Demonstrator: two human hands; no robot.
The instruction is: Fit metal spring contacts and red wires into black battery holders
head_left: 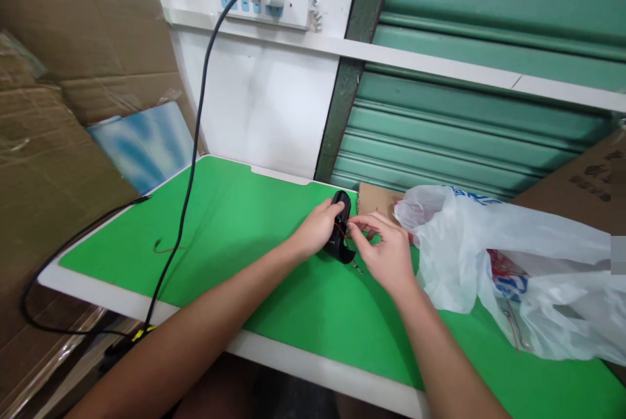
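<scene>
A black plastic housing (339, 246) with a rounded, hollow body stands near the back middle of the green-topped table. Wrapped around its left side is my left hand (320, 229), thumb toward the top. Beside its right side, my right hand (384, 246) is closed in a pinch at a thin red wire (342, 231) that runs into the housing. The wire's end is hidden at the fingertips. From the housing's lower end pokes a small metallic piece (357, 267), too small to name.
White plastic bags (460, 249) with red wires inside lie on the right. A black cable (199, 119) hangs from the wall power strip (264, 3) across the table's left part. A short red wire (169, 250) lies on the green mat (235, 210). Cardboard (73, 145) stands at left.
</scene>
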